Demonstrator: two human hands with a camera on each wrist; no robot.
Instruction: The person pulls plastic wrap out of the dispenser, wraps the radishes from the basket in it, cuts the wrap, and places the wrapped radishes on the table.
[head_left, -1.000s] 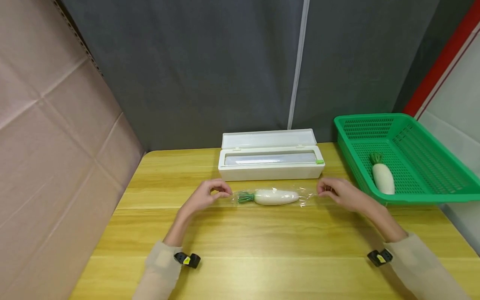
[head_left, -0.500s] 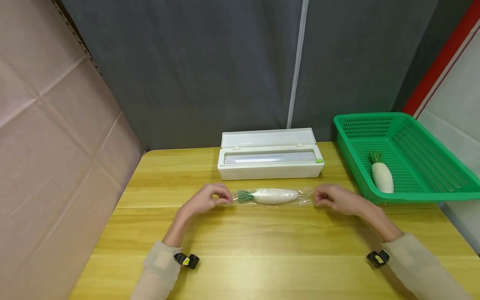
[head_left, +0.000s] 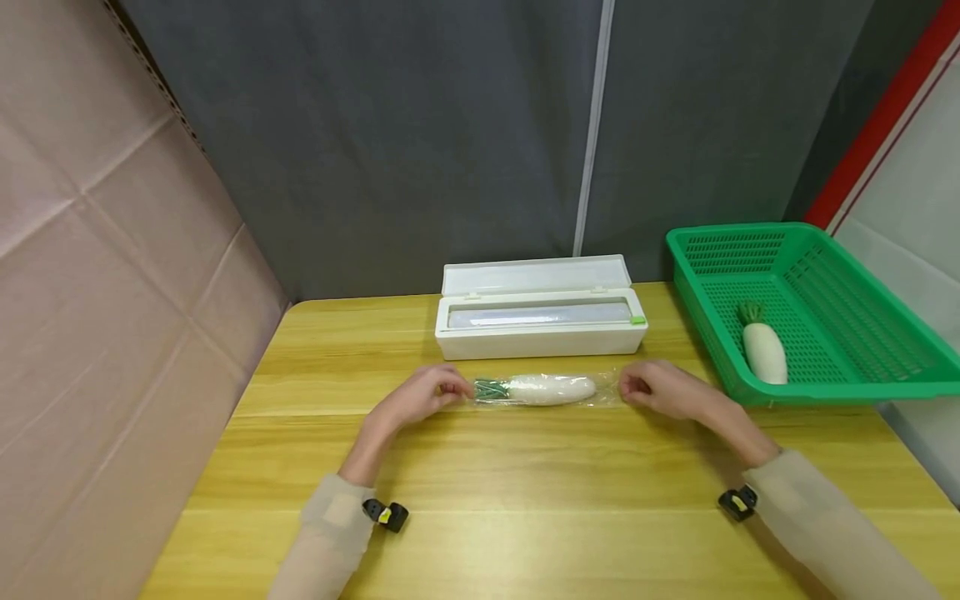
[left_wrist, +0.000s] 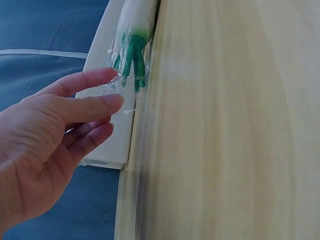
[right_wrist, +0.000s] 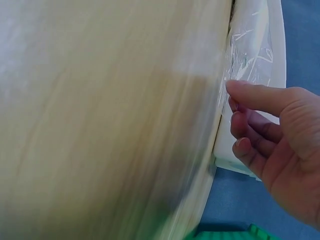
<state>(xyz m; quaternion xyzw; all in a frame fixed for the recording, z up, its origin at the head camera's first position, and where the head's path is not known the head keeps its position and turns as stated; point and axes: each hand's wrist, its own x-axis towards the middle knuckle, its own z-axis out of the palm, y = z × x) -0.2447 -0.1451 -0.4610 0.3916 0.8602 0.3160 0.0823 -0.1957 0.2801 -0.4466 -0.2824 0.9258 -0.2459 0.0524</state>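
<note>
A white radish with green stalks lies on the table, rolled in clear plastic wrap that extends past both ends. My left hand is at the stalk end; in the left wrist view its thumb and index fingertips stand apart right by the film. On the other side my right hand pinches the loose film beyond the radish's tip between thumb and index finger, its other fingers curled, as the right wrist view shows.
Behind the radish stands a white wrap dispenser box, lid raised, a film roll inside and a green slider at its right. A green basket at the right holds another white radish. A grey curtain hangs behind the table.
My right hand has moved left, closer to the radish's tip. The left hand has shifted slightly right toward the stalks, and its fingers now reach the film's end.
</note>
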